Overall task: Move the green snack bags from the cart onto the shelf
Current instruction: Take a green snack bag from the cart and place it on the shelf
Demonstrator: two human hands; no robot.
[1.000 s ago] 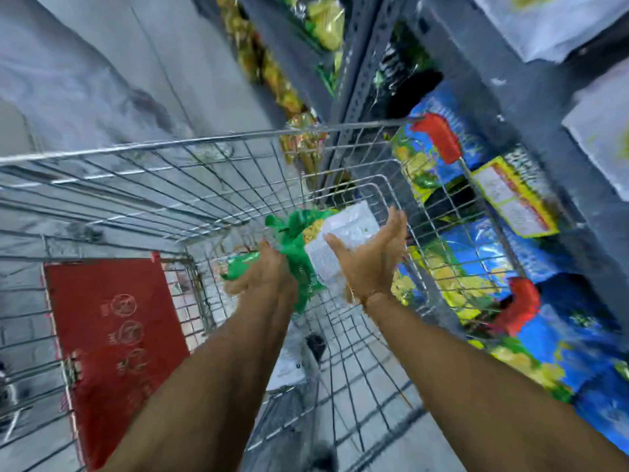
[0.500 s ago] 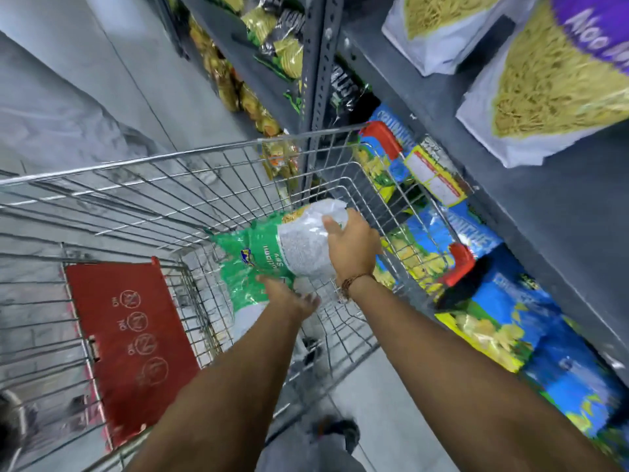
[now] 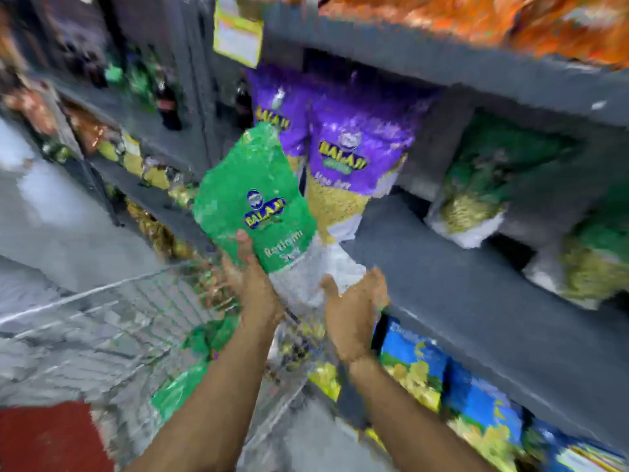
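1. A bare stretch of the grey shelf (image 3: 442,267) lies open just right of the purple bags (image 3: 354,158).
2. The purple bags close off the shelf's left end.
3. Green-topped bags (image 3: 476,199) block the shelf farther right and toward the back.
4. The shelf board above (image 3: 442,66) caps the opening.
5. The held green bag (image 3: 258,206) stands in front of the purple bags.

Shop aisle: stocked shelves (image 3: 476,253), cart (image 3: 102,321)
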